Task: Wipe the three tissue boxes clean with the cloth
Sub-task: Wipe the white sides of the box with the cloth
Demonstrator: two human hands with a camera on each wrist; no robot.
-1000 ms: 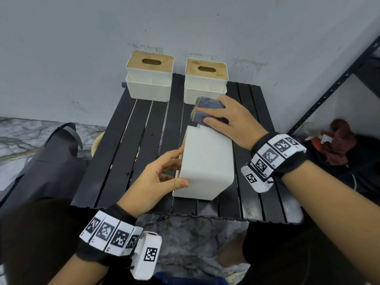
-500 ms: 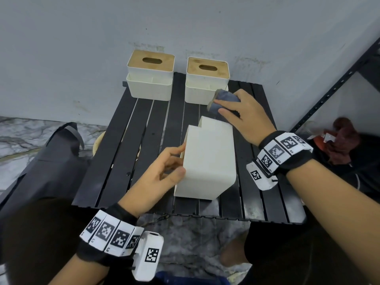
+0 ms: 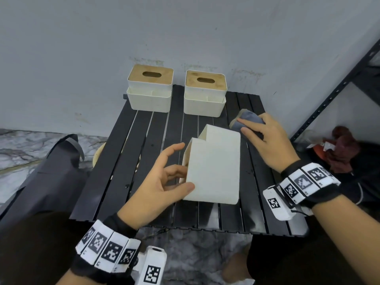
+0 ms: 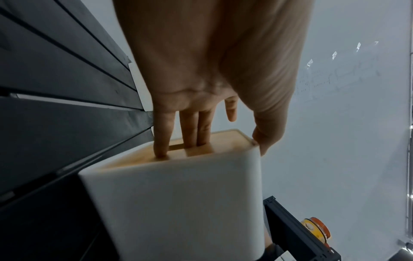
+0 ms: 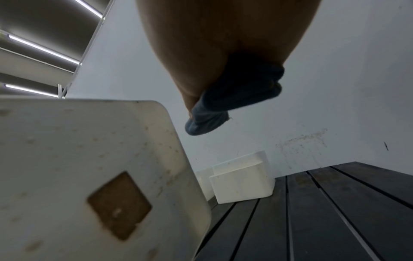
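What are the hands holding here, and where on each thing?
Left hand grips the tipped box at its wooden-lid end, fingers in the slot. Right hand clutches the bunched cloth.

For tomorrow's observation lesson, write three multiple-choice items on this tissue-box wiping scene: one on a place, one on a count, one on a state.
1. Where is the cloth?
A. In the right hand
B. On the floor
C. On a wooden lid

2. How many tissue boxes stand upright by the wall?
A. None
B. Two
C. Four

3. How does the near tissue box lie?
A. Upright
B. Stacked on another
C. Tipped on its side, held by the left hand

Answers: A, its fingers curl round it; B, two wooden lids face up; C, its lid faces sideways.
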